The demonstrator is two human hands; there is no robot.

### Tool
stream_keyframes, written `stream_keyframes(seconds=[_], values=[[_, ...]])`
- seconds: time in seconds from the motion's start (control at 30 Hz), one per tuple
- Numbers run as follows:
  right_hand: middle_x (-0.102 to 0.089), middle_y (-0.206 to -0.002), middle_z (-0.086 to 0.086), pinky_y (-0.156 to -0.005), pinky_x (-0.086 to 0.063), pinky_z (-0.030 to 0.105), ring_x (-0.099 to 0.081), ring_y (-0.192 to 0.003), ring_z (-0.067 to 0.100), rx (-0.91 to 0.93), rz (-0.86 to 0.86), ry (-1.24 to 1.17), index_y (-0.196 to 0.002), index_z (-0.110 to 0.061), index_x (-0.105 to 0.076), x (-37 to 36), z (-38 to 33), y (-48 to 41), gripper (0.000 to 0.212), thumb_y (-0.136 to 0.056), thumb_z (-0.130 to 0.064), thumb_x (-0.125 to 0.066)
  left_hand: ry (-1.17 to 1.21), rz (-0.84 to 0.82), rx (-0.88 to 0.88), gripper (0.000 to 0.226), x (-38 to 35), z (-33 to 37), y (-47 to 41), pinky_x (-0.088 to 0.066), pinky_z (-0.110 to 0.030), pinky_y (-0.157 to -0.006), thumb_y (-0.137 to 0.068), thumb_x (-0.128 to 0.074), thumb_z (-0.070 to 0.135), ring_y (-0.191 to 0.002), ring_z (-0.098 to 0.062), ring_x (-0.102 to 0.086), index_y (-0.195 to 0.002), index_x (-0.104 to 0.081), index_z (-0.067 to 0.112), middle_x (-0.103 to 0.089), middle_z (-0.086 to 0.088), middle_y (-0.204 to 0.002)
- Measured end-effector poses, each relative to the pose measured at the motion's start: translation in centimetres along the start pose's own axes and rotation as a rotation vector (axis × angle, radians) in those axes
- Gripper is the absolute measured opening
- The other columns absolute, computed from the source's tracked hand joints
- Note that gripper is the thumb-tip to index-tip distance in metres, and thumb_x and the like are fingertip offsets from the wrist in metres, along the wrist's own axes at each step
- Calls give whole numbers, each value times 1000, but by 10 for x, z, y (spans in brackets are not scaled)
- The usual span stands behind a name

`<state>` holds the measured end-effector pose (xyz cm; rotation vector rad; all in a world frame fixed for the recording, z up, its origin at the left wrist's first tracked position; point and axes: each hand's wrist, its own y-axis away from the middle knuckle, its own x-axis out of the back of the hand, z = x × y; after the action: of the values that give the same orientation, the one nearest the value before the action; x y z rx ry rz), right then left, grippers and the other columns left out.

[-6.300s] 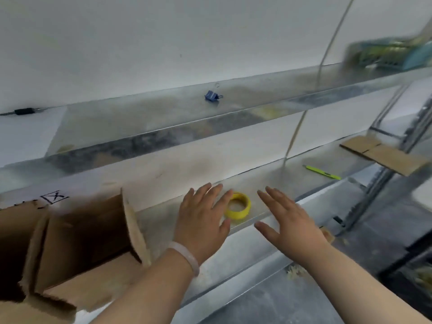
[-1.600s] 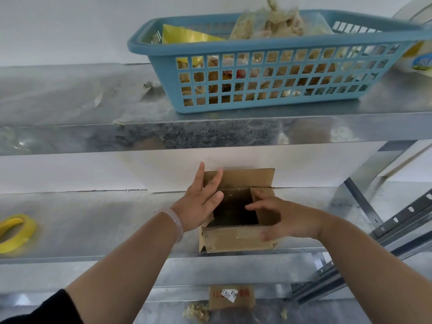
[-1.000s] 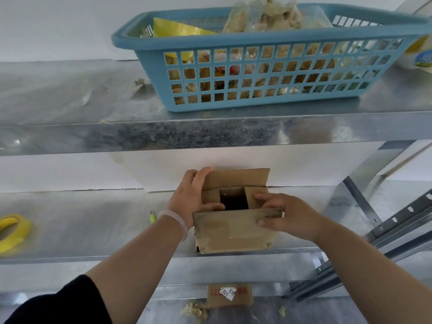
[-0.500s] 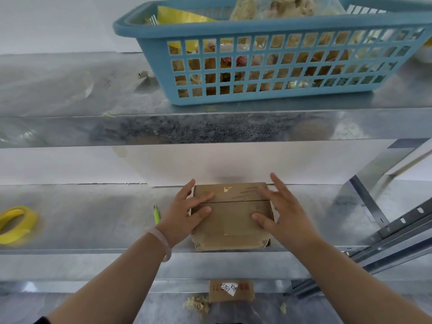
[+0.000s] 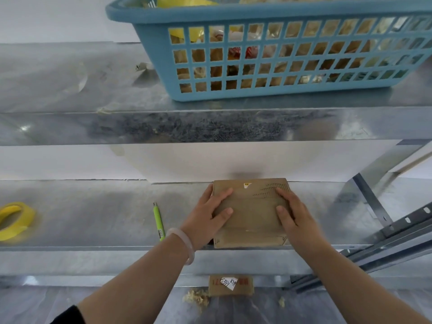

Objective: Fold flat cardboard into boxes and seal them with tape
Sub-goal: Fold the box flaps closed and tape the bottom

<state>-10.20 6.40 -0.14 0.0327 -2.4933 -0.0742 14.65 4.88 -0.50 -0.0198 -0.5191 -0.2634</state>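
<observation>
Storeroom: galvanised metal shelving (image 5: 210,127), stocked basket (image 5: 268,66).

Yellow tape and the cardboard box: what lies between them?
In the head view, a thin green tool lies on the metal shelf between the yellow tape and the cardboard box.

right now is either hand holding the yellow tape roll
No, the left hand and right hand rest on the cardboard box; the tape roll lies apart, far left.

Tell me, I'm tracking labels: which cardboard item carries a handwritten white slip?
The loose cardboard piece lying below the shelf. The box on the shelf shows only a small yellow sticker.
</observation>
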Motion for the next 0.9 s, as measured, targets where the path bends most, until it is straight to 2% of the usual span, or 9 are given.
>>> stream_keyframes(seconds=[0.07, 0.2, 0.23, 0.37, 0.53, 0.63, 0.77, 0.83, 0.9], values=[[-33, -149, -9, -111, -35, 38, -37, -132, 14, 19, -67, 7, -141, -45, -31, -6, -6, -2, 44, -99, -41, -44, -14, 40, 14, 41, 10, -6, 2, -23, -24, -115, -96, -52, 38, -142, -9, -18, -130, -38, 56, -10, 12, -157], [-16, -158, -15, -113, -34, 43, -30, -139, 15, 39, -150, 53, -145, -48, -20, -24, -14, -6, 56, -95, -48, -46, -23, 21, 24, 43, 26, -16, 10, -16, -2, -103, -98, -47, 34, -142, -7, -14, -136, -33, 48, -6, 14, -157], [-16, -158, -15, -114, -33, 43, -29, -139, 15, 38, -143, 45, -145, -48, -20, -25, -15, -6, 57, -95, -48, -47, -13, 17, 19, 43, 26, -16, 11, -16, -5, -106, -98, -46, 33, -143, -7, -14, -137, -32, 47, -5, 14, -157], [-28, -154, -9, -112, -36, 43, -34, -137, 14, 16, -29, 26, -142, -47, -30, -14, -13, -4, 53, -94, -41, -52, -19, -22, 41, 47, 13, -11, 4, -17, -32, -119, -99, -43, 39, -145, -9, -9, -143, -28, 47, 3, 19, -157], [-31, -151, -11, -109, -38, 40, -38, -133, 14, 1, 0, 50, -141, -47, -31, -1, -3, 6, 53, -93, -40, -52, -58, -74, 0, 51, -2, -8, 2, -19, -36, -120, -97, -42, 47, -146, -7, -4, -142, -20, 57, 12, 22, -156], [-25, -155, -12, -106, -39, 34, -37, -135, 14, -11, 37, 77, -141, -47, -29, -9, 1, 19, 54, -93, -42, -51, -74, -103, -4, 51, -2, -10, 7, -20, -27, -118, -98, -44, 43, -144, -3, -6, -140, -20, 59, 12, 22, -156], [-10, -160, -15, -108, -34, 28, -27, -142, 10, 75, 59, 57, -140, -49, -26, -29, -1, 37, 56, -93, -35, -55, -100, -77, -10, 52, 1, -19, 23, -29, -11, -105, -99, -43, 38, -138, 1, -15, -140, -19, 59, 13, 24, -155], [-2, -161, -19, -106, -39, 30, -28, -142, 11, 114, 41, 65, -138, -55, -24, -34, -7, 38, 57, -92, -38, -54, -96, -32, -8, 54, 3, -27, 33, -26, 0, -98, -99, -44, 36, -132, 15, -16, -140, -18, 60, 10, 23, -156], [1, -160, -22, -103, -46, 34, -29, -142, 13, 171, 26, 93, -139, -55, -23, -37, -14, 36, 56, -91, -45, -50, -64, 22, -14, 57, 5, -35, 41, -21, 3, -97, -98, -45, 35, -128, 27, -9, -139, -18, 64, 7, 22, -157]])
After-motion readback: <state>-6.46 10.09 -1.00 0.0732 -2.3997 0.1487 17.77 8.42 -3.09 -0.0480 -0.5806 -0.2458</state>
